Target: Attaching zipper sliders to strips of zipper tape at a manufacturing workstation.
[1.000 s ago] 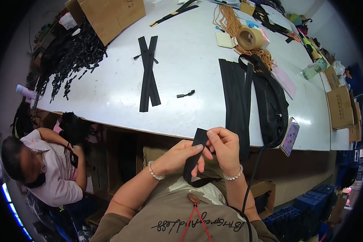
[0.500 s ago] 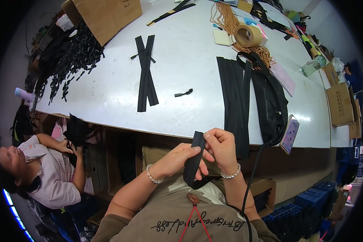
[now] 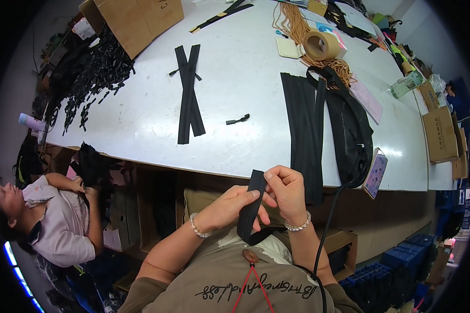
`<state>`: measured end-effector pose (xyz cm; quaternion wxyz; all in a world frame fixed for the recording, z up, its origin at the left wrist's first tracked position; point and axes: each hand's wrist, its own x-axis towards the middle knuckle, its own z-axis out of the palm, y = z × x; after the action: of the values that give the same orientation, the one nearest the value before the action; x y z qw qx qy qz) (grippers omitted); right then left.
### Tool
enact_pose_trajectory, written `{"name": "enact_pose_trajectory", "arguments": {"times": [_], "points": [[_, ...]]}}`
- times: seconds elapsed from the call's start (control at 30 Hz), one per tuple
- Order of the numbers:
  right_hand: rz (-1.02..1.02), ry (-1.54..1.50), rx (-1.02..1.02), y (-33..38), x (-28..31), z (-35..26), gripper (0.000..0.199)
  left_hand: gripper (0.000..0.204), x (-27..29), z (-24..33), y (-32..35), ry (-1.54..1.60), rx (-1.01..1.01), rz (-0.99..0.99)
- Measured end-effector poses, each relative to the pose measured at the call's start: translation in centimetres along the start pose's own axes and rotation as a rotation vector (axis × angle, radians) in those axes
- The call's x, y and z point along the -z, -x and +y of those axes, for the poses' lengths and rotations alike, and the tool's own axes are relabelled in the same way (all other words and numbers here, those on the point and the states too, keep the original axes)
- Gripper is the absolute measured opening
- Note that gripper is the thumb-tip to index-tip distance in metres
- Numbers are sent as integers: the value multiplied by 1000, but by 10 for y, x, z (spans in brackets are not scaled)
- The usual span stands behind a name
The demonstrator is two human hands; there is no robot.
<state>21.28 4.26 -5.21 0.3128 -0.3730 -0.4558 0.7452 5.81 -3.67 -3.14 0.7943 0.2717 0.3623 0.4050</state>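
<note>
Between my hands, just off the table's near edge, is a black zipper strip. My left hand grips it with the thumb pressed across its face. At the strip's upper end, my right hand pinches the edge between thumb and forefinger. A loose black zipper puller lies alone on the table ahead. Farther left, two black zipper strips lie crossed, with pullers sticking out at the sides. On the right, several long black zipper strips lie side by side and hang over the near edge.
A heap of black pullers lies beside a cardboard box at the far left. Right of the strips are a black bag and a phone at the edge. Tape stands behind. Another person sits at left.
My hands and the strip stay almost in place. The person at left has leaned back to the left, and the black material in their hands has shifted.
</note>
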Motion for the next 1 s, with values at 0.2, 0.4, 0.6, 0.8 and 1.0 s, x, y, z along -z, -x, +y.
{"name": "enact_pose_trajectory", "arguments": {"times": [0.2, 0.4, 0.6, 0.8, 1.0], "points": [[-512, 187, 142, 10, -10, -3, 55, 37, 8, 11, 6, 206, -605, 455], [-478, 474, -101, 24, 11, -11, 14, 29, 48, 39, 49, 405, -946, 557], [-113, 715, 216, 28, 24, -37, 10, 18, 68, -2, 69, 468, -801, 494], [124, 324, 342, 37, 27, -42, 9, 18, 78, -55, 72, 347, -511, 737], [146, -252, 253, 29, 8, -24, 13, 27, 75, -86, 68, -510, 83, 531]]}}
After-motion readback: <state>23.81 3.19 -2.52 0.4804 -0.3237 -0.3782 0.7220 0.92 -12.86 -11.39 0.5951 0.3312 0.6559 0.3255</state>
